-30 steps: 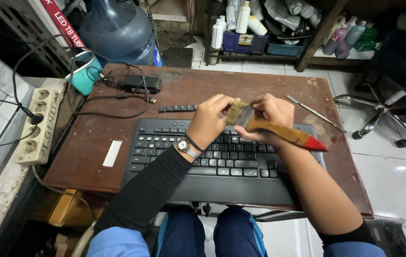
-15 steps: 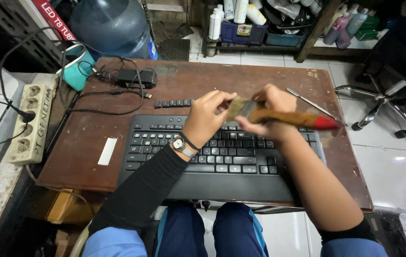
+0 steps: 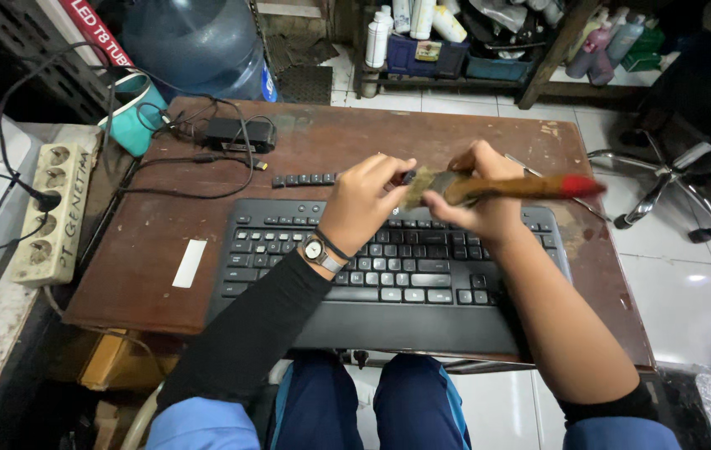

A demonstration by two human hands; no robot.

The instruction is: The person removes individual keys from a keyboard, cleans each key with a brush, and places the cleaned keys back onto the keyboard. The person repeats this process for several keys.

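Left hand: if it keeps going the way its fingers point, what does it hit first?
The left hand points up and right, so first in line are the bristles of the paintbrush held by the right hand. Its fingertips look already at them; depth is unclear.

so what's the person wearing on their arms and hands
Both hands are bare, no gloves. The left arm has a long black sleeve pushed up short of the wrist, where a wristwatch with a pale round face sits beside a thin dark band. The right arm is bare to above the elbow, with a black sleeve edge there.
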